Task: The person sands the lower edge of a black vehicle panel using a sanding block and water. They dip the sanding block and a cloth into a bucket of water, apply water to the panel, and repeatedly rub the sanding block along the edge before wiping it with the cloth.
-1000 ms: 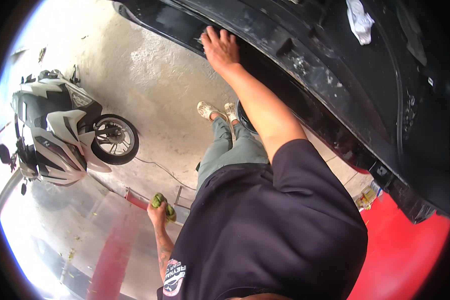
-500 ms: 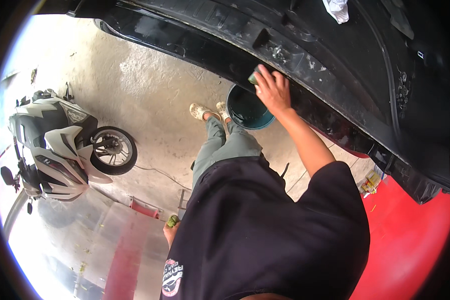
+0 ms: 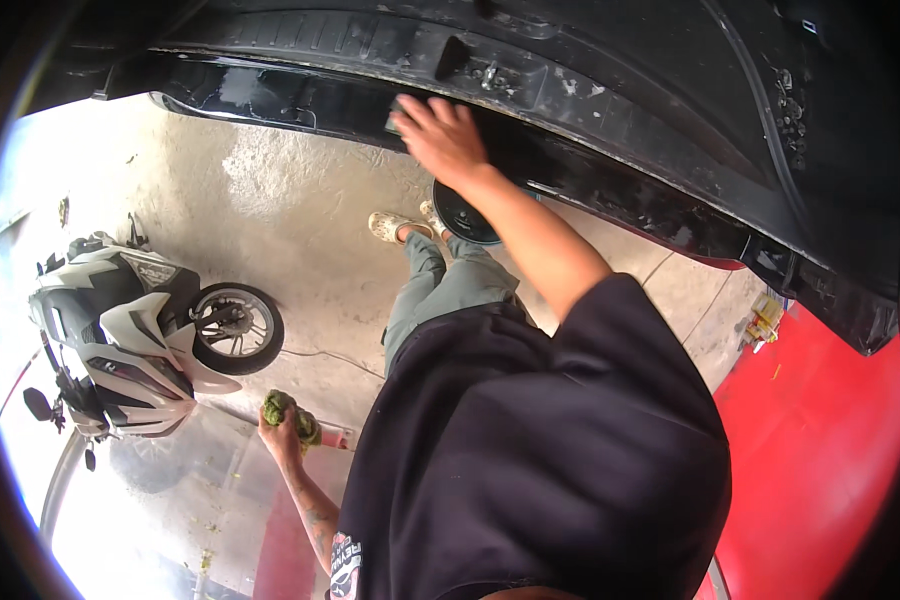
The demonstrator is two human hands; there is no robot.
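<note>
A long glossy black car bumper (image 3: 320,105) stretches across the upper part of the head view. On its surface lies my right hand (image 3: 440,138), fingers closed over a small grey-green pad (image 3: 395,118) that is mostly hidden beneath them. My left hand (image 3: 281,432) is out to the side, lower down, wrapped around a crumpled green cloth (image 3: 302,422). Below my right forearm stands a round dark teal bucket (image 3: 465,220), partly covered by the arm. The liquid in it looks dark.
A white and black scooter (image 3: 120,345) stands on the concrete floor at the left, a thin cable (image 3: 335,358) running from near its wheel. Ridged black vehicle panels (image 3: 610,90) fill the top. At the right are a red surface (image 3: 820,440) and small yellowish packages (image 3: 765,318).
My right hand has slid left along the bumper with the pad. My left hand has swung outward from beside my body, bringing more of the green cloth into sight. The view has shifted.
</note>
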